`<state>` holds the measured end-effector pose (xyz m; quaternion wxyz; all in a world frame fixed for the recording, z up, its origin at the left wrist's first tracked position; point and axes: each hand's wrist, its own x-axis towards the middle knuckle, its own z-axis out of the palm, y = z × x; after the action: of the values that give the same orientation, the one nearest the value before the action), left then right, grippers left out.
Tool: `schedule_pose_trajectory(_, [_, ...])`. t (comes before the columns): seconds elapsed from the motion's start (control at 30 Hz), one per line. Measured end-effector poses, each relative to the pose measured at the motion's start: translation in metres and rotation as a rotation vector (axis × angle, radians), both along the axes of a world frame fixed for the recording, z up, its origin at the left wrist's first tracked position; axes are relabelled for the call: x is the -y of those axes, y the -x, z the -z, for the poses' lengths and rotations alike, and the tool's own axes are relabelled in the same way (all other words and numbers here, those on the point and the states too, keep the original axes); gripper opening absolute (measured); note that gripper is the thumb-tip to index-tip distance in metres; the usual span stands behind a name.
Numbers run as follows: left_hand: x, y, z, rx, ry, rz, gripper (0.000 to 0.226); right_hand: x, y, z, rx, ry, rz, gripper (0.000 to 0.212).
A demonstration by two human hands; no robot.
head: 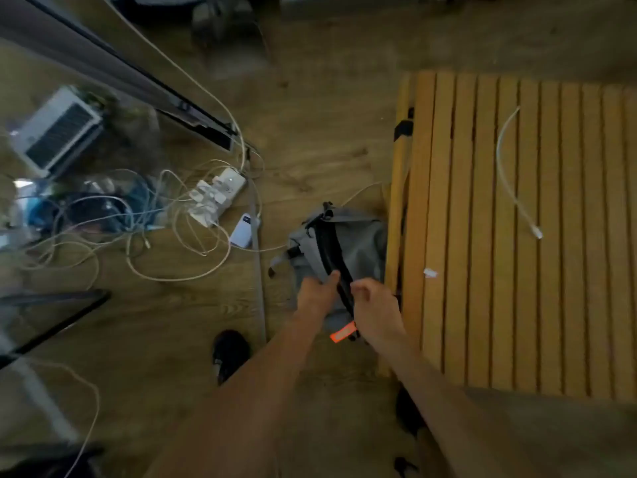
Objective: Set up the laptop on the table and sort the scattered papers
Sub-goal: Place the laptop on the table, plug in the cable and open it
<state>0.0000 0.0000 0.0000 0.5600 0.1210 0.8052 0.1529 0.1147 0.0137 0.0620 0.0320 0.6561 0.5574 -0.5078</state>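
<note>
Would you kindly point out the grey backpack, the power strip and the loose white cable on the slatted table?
backpack (pixel 358 236): head view, on its grey side panel.
power strip (pixel 220 196): head view, on its white body among the plugs.
white cable (pixel 499 157): head view, on the middle of its curve.

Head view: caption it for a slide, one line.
Both hands, left and right, grip the grey fabric backpack on the wooden floor beside the yellow slatted table.

left hand (pixel 317 291): arm outstretched, fingers curled, gripping | right hand (pixel 374 305): arm outstretched, fingers curled, pinching
</note>
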Motion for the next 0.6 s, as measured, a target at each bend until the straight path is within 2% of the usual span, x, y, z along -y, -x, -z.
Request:
schedule_pose_trajectory(0.07, [-0.010, 0.007, 0.032, 0.022, -0.025, 0.045, 0.044, 0.004, 0.017, 0.035, 0.022, 0.010, 0.050, 0.035])
schedule_pose_trajectory(0.13, [-0.021, 0.016, 0.054, -0.001, -0.014, 0.148, 0.035, 0.001, 0.034, 0.067, 0.024, 0.048, 0.139, 0.036])
schedule_pose_trajectory(0.23, [-0.008, 0.042, 0.060, -0.101, -0.054, 0.281, 0.024, -0.003, 0.049, 0.106, -0.029, 0.148, 0.287, 0.038])
schedule_pose_trajectory(0.3, [0.020, 0.069, 0.051, -0.099, -0.099, 0.361, 0.027, -0.001, 0.054, 0.123, -0.022, 0.200, 0.228, 0.044])
schedule_pose_trajectory(0.37, [0.040, 0.101, 0.038, -0.087, -0.157, 0.445, 0.029, -0.004, 0.056, 0.132, 0.074, 0.075, 0.240, 0.050])
schedule_pose_trajectory(0.43, [0.038, 0.131, 0.023, -0.100, -0.215, 0.502, 0.030, -0.018, 0.056, 0.127, 0.213, -0.145, 0.355, 0.053])
schedule_pose_trajectory(0.47, [0.033, 0.143, 0.019, -0.113, -0.241, 0.524, 0.030, -0.029, 0.057, 0.121, 0.226, -0.190, 0.422, 0.053])
schedule_pose_trajectory(0.53, [0.023, 0.159, 0.014, -0.153, -0.280, 0.570, 0.032, -0.053, 0.057, 0.113, 0.161, -0.155, 0.521, 0.052])
schedule_pose_trajectory(0.6, [0.016, 0.164, 0.014, -0.183, -0.300, 0.589, 0.031, -0.075, 0.060, 0.115, 0.147, -0.036, 0.531, 0.045])
